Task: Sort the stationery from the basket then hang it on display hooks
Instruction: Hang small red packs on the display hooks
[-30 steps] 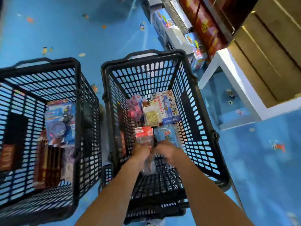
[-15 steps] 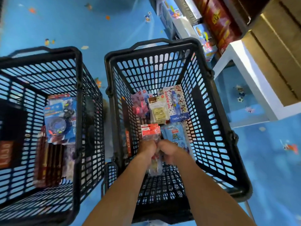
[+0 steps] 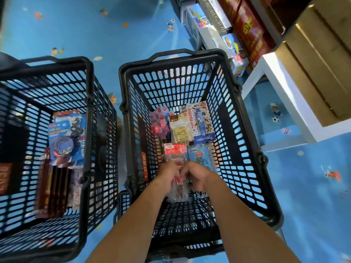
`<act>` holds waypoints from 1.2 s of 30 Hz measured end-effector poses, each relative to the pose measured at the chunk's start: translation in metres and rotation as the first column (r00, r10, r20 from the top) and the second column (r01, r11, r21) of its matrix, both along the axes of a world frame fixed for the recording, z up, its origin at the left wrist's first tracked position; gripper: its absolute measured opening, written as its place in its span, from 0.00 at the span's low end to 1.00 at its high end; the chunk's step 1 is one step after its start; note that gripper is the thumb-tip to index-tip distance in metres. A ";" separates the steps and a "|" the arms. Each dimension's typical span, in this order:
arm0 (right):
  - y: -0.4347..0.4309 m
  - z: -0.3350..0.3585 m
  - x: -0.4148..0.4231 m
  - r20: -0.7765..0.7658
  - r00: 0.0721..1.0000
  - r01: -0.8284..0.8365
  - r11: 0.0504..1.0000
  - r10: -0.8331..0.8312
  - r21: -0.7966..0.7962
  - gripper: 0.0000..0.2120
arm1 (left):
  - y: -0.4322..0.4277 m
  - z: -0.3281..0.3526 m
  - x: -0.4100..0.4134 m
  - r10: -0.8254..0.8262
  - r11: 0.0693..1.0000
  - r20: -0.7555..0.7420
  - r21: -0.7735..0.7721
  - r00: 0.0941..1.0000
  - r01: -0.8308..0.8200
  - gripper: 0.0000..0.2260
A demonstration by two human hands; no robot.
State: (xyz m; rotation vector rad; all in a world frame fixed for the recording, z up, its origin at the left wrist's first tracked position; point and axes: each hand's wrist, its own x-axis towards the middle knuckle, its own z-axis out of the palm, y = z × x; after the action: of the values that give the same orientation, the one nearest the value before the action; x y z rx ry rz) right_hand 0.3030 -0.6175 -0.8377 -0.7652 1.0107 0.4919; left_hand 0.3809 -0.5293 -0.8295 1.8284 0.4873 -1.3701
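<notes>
We record a blue floor printed with small cartoon figures [image 3: 76,25] under the whole scene. Two black slotted plastic baskets stand on it side by side. The left basket [image 3: 89,114] holds a blue blister card with a round dark item [image 3: 64,141] and dark brown packs [image 3: 55,186]. The middle basket [image 3: 248,133] receives both forearms from its near edge. To its right we note a white shelf frame [image 3: 281,86] carrying brown cardboard boxes [image 3: 315,73], with red printed cartons [image 3: 248,29] farther back.

The left hand [image 3: 167,174] and the right hand [image 3: 198,176] meet close together over the middle basket's centre, backs toward the camera, wrists in line with the forearms. The fingers of both hands are curled and pinch the upper part of a clear plastic packet with a red band [image 3: 178,192]. The packet hangs from them above the basket bottom; its contents are blurred.

Just beyond the fingers, on the basket bottom, lie a blue ruler-set packet marked "15 cm" [image 3: 199,156] and a second clear packet with a red header card [image 3: 174,150]. Farther back lie a white Hello Kitty pen card [image 3: 201,122], a beige eraser pack [image 3: 180,130] and pink packets [image 3: 157,124].
</notes>
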 end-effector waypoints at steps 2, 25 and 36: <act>-0.002 0.006 -0.002 0.006 1.000 0.008 1.000 -0.008 -0.009 0.13 | 0.001 0.009 0.001 0.030 0.999 0.000 -0.026 1.000 -0.030 0.16; 0.005 0.201 -0.077 0.301 0.919 0.314 0.935 -0.255 -0.166 0.07 | 0.024 0.197 -0.042 -0.144 0.885 -0.034 -0.452 0.989 0.113 0.18; 0.091 0.315 -0.160 0.446 0.736 0.641 0.735 -0.509 -0.220 0.12 | 0.070 0.311 -0.091 -0.473 0.639 0.075 -0.657 0.878 0.400 0.35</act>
State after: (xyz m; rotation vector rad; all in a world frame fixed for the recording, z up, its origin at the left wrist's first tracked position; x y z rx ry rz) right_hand 0.1432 -0.5264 -0.5225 -0.7709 0.9408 -0.3999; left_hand 0.2895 -0.4592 -0.5187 1.3058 -0.4147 -1.6859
